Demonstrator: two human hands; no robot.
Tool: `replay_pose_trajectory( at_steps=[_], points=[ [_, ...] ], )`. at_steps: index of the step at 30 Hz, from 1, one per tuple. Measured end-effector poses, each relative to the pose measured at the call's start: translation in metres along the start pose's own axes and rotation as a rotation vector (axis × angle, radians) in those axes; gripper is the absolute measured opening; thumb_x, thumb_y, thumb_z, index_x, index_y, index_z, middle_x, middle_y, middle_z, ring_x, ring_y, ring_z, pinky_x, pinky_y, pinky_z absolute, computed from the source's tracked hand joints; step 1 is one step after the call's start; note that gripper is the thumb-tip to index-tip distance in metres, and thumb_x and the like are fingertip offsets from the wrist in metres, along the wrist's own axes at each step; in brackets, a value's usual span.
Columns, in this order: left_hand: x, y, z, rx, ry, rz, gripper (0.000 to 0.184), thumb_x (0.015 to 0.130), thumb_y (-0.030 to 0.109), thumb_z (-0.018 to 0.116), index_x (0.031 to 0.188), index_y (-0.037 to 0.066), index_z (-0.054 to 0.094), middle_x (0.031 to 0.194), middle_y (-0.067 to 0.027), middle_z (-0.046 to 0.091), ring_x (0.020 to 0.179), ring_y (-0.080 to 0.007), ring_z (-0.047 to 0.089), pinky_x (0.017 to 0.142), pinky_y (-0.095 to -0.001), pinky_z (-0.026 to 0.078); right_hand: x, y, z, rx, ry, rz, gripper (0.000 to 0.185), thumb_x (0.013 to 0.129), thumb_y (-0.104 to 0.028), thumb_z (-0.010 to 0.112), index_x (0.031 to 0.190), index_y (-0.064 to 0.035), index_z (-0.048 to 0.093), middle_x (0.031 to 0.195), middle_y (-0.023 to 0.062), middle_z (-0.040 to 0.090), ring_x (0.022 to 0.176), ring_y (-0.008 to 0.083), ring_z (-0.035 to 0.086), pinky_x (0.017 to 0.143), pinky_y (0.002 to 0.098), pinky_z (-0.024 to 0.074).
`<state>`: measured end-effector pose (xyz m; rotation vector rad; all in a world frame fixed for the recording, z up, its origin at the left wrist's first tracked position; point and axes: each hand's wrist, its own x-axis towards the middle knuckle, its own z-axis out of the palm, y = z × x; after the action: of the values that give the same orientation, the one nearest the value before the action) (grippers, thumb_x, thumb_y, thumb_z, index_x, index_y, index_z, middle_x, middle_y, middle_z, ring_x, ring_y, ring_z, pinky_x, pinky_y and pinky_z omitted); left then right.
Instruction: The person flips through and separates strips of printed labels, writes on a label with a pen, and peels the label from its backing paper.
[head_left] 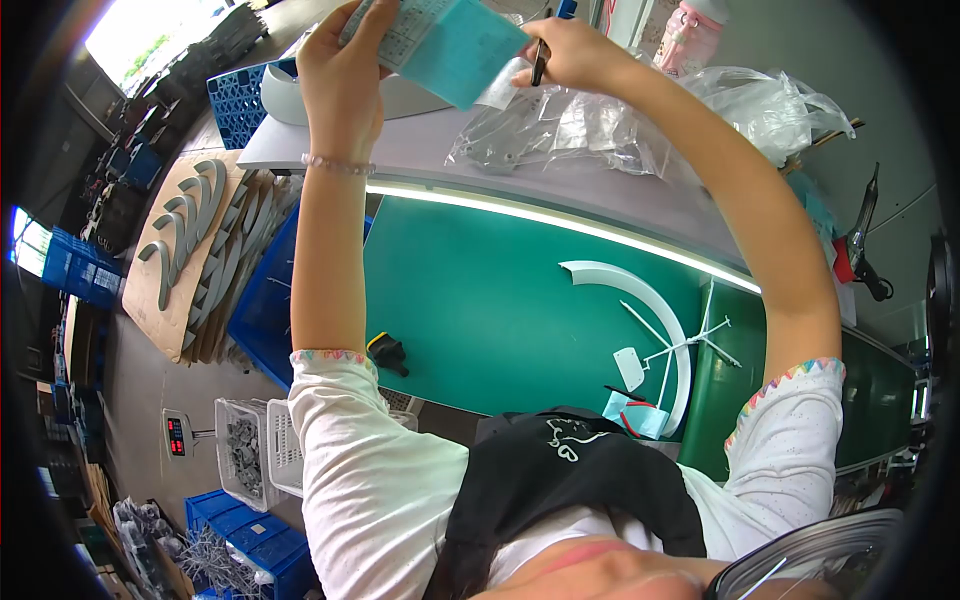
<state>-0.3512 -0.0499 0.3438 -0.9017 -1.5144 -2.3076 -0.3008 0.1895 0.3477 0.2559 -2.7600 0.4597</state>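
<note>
My left hand [340,75] is raised at the top and pinches a turquoise booklet [468,50] with a printed sheet on one side. To its right, my right hand [580,55] has its fingers closed around a slim black pen [541,62]. The right fingertips are close to the booklet's edge; whether they touch it I cannot tell. Clear plastic bags [570,130] lie on the grey shelf [430,150] under both hands.
Below the shelf, a green work table [480,300] bears a curved white strip [665,300], thin white parts and a black-and-yellow tool [388,352]. A pink bottle [690,38] stands at the upper right. Blue crates [262,535], a white basket [240,455] and a scale [178,435] are at the left.
</note>
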Motion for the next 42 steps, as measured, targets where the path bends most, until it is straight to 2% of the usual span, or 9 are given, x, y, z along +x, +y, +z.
replay_pose_trajectory(
  at_steps=[3,7,10,13,16,22,28,39,42],
  points=[
    [-0.017,0.013,0.003,-0.086,-0.042,-0.006,0.025,0.089,0.011,0.066,0.107,-0.007,0.064,0.092,-0.0088,0.069,0.077,-0.0123,0.065,0.068,-0.0244,0.052,0.001,0.007,-0.019,0.069,0.050,-0.248,0.028,0.083,-0.022,0.071,0.095,0.0008,0.059,0.077,0.0056,0.061,0.073,0.0157,0.060,0.066,0.0300,0.0464],
    [-0.050,0.034,0.010,-0.040,-0.025,0.045,0.024,0.086,0.016,0.068,0.100,-0.004,0.067,0.085,-0.0085,0.069,0.075,-0.0142,0.066,0.068,-0.0264,0.052,-0.061,-0.061,-0.071,0.401,0.093,-0.099,0.025,0.089,-0.022,0.064,0.091,0.0002,0.054,0.071,0.0103,0.059,0.074,0.0225,0.065,0.066,0.0324,0.0490],
    [-0.096,0.039,0.029,0.116,-0.080,-0.009,0.023,0.089,0.014,0.068,0.101,-0.005,0.064,0.087,-0.0054,0.067,0.075,-0.0089,0.063,0.067,-0.0222,0.051,-0.113,-0.075,-0.060,0.824,0.040,-0.286,0.027,0.086,-0.021,0.070,0.093,-0.0024,0.051,0.083,0.0019,0.055,0.080,0.0101,0.055,0.070,0.0255,0.0443],
    [-0.133,0.031,0.050,0.110,-0.232,-0.044,0.025,0.089,0.018,0.068,0.100,-0.005,0.063,0.087,-0.0054,0.066,0.076,-0.0103,0.062,0.068,-0.0248,0.051,-0.165,-0.091,-0.053,0.563,0.031,0.001,0.035,0.078,-0.009,0.076,0.081,-0.0083,0.040,0.073,-0.0050,0.037,0.063,0.0041,0.032,0.055,0.0219,0.0295],
    [-0.133,0.025,0.051,0.117,-0.434,-0.120,0.028,0.088,0.019,0.068,0.100,-0.006,0.062,0.091,-0.0112,0.067,0.087,-0.0145,0.064,0.076,-0.0280,0.052,-0.199,-0.089,-0.058,0.495,0.080,0.122,0.034,0.078,-0.004,0.072,0.080,-0.0082,0.038,0.073,-0.0036,0.034,0.065,0.0043,0.031,0.057,0.0212,0.0275],
    [-0.049,-0.067,0.030,0.885,-0.265,0.183,0.042,0.078,0.029,0.074,0.107,0.001,0.063,0.103,-0.0166,0.068,0.098,-0.0298,0.065,0.086,-0.0359,0.051,-0.251,-0.083,-0.079,0.468,0.179,0.305,0.037,0.077,-0.002,0.072,0.077,-0.0094,0.036,0.073,-0.0030,0.031,0.069,0.0068,0.030,0.064,0.0216,0.0279],
    [-0.035,-0.074,0.036,0.949,-0.467,0.030,0.047,0.076,0.026,0.075,0.115,0.003,0.062,0.105,-0.0150,0.069,0.095,-0.0255,0.068,0.084,-0.0348,0.054,-0.280,-0.073,-0.086,0.531,0.241,0.449,0.036,0.077,-0.005,0.071,0.078,-0.0095,0.036,0.073,-0.0019,0.031,0.068,0.0089,0.029,0.064,0.0228,0.0266],
    [-0.024,-0.073,0.042,1.060,-0.376,0.329,0.021,0.084,0.014,0.061,0.104,0.009,0.067,0.085,-0.0083,0.072,0.077,-0.0226,0.070,0.073,-0.0315,0.055,-0.167,-0.086,-0.070,0.164,0.180,-0.015,0.029,0.090,-0.015,0.066,0.081,-0.0059,0.041,0.068,0.0014,0.038,0.062,0.0104,0.037,0.057,0.0233,0.0347],
    [-0.018,-0.074,0.040,1.079,-0.385,0.367,0.020,0.084,0.011,0.060,0.103,0.009,0.067,0.083,-0.0081,0.071,0.075,-0.0220,0.070,0.071,-0.0306,0.056,-0.111,-0.076,-0.045,0.099,0.303,-0.116,0.029,0.087,-0.019,0.069,0.084,-0.0055,0.043,0.063,0.0095,0.043,0.057,0.0202,0.044,0.054,0.0298,0.0388]
  ],
)
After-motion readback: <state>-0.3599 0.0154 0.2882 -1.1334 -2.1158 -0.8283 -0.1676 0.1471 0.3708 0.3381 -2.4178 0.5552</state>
